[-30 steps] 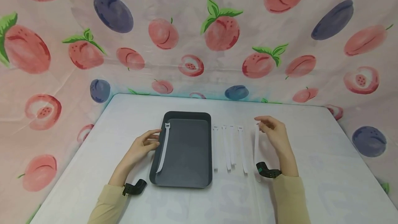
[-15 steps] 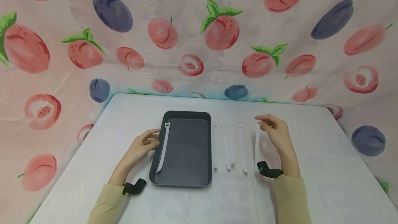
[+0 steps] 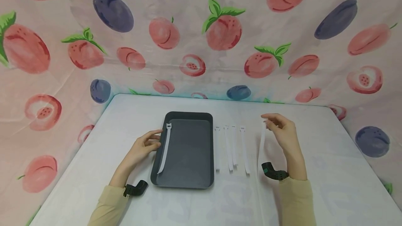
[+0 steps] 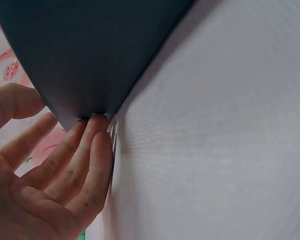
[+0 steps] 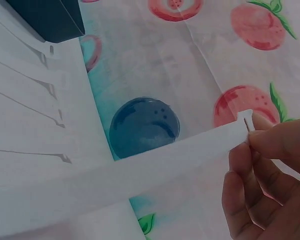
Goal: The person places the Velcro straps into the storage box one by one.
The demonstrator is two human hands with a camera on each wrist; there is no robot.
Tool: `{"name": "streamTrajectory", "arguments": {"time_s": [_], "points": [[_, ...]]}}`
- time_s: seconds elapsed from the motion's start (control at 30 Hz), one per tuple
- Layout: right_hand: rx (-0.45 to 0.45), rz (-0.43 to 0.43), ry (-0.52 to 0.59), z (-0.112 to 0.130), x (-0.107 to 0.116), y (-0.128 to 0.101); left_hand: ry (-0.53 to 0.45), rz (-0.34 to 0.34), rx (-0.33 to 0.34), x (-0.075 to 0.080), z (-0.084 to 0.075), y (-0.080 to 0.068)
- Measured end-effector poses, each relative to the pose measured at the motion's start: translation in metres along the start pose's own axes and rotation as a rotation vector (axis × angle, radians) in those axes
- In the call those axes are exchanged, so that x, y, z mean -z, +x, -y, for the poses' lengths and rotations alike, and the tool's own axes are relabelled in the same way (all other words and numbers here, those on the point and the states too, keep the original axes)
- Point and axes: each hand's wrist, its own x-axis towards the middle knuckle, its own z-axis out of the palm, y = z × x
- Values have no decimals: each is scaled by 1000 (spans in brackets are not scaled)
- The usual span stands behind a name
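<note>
Four white straps [image 3: 229, 149] lie in a row on the counter [image 3: 317, 142], just right of the dark tray [image 3: 191, 149]. I see one more strap [image 3: 165, 149] inside, along the tray's left side. My right hand [image 3: 282, 129] pinches the top of a long strap [image 5: 155, 167] and holds it up. My left hand [image 3: 144, 148] has loose, bent fingers touching the tray's outer left side, not wrapped around it.

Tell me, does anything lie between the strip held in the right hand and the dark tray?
Yes: four white strips lie on the table between the held strip and the tray, the closest just beside the tray's edge. They look low, so the held strip could probably pass above them.
</note>
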Motion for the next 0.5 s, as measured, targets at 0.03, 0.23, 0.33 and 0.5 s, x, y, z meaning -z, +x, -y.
{"name": "streamTrajectory", "arguments": {"time_s": [0.03, 0.23, 0.33, 0.5], "points": [[0, -2, -3, 1, 1, 0, 2, 1, -1, 0, 0, 0], [7, -5, -5, 7, 5, -3, 15, -1, -1, 1, 1, -1], [20, -8, 2, 10, 8, -4, 17, 5, -7, 1, 0, -1], [40, -15, 12, 14, 12, -6, 10, 7, -2, 2, -2, -2]]}}
